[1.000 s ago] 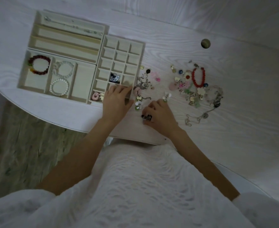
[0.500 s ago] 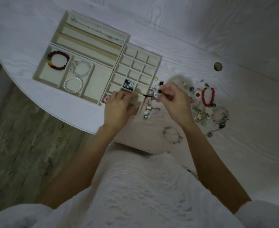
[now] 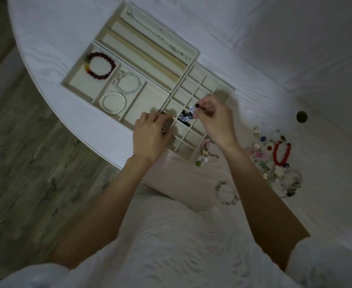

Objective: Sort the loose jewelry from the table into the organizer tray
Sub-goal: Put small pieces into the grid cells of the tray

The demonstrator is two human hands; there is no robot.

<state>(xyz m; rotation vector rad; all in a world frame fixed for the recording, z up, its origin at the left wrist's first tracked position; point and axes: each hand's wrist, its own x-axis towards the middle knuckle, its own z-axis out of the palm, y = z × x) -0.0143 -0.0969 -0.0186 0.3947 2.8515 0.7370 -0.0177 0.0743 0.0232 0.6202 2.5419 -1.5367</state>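
Jewelry in the head view has moved: a small dark-beaded piece, half a second ago just off the organizer tray, now hangs pinched in the right hand over the small compartments. Left hand stays curled on the tray's near edge, steadying it. Drop-off looks close; the loose pile waits on the counter to the right of that grip.

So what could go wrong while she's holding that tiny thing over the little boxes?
The right hand pinches a small dark-tipped piece above the grid tray; if it slips, it might land in the wrong cell or bounce out.

The right forearm hangs over the loose jewelry pile, so pulling back could sweep pieces around.

The beaded bracelet lies near the table edge and could get knocked off.
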